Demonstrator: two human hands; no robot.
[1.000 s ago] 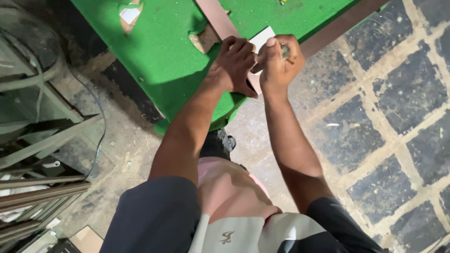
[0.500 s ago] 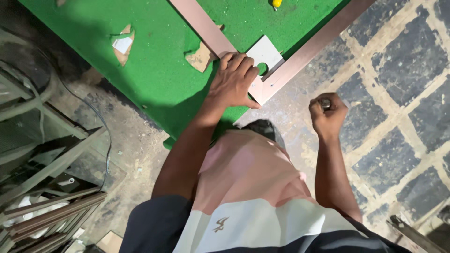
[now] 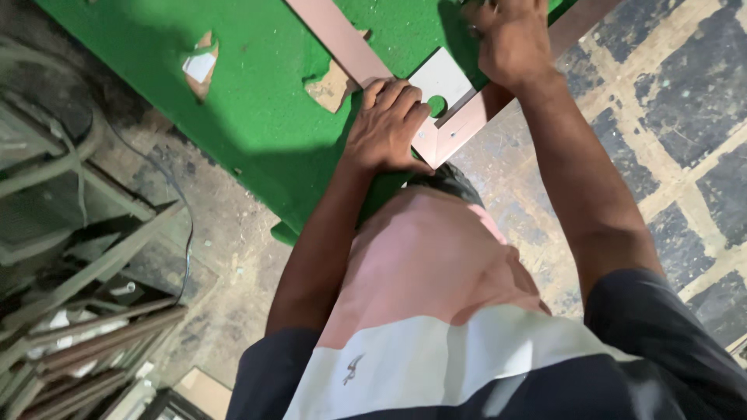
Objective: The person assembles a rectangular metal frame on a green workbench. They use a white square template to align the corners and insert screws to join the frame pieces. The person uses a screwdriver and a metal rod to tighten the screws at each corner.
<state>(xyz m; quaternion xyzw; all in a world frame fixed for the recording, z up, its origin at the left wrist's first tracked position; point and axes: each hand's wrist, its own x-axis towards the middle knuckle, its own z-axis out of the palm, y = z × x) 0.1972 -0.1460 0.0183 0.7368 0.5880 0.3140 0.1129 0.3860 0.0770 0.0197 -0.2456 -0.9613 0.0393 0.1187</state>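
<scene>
- Pink-brown metal frame corner [image 3: 445,140] lying at the near edge of the green table [image 3: 257,109], just in front of the body, with a grey square plate [image 3: 443,76] tucked into its inner angle
- Left hand [image 3: 387,124] pressed palm-down on that corner, fingers spread and lightly bent, gripping nothing, same spot as half a second ago
- Right hand [image 3: 510,39] no longer hanging fisted out over the floor; now up on the frame's far rail just beyond the plate, fingers curled and partly cut off by the picture's top edge, so cannot tell whether clamped on anything
- Meaning for the work: corner now held from both sides instead of one
- Table edge running diagonally right under the corner, rail tip almost flush with the drop
- Further in, the diagonal bar [image 3: 334,35] and torn patches [image 3: 200,66] in the green covering
- Open room to the right over the paved floor [image 3: 685,117]; left side crowded by stacked metal frames [image 3: 70,233]
</scene>
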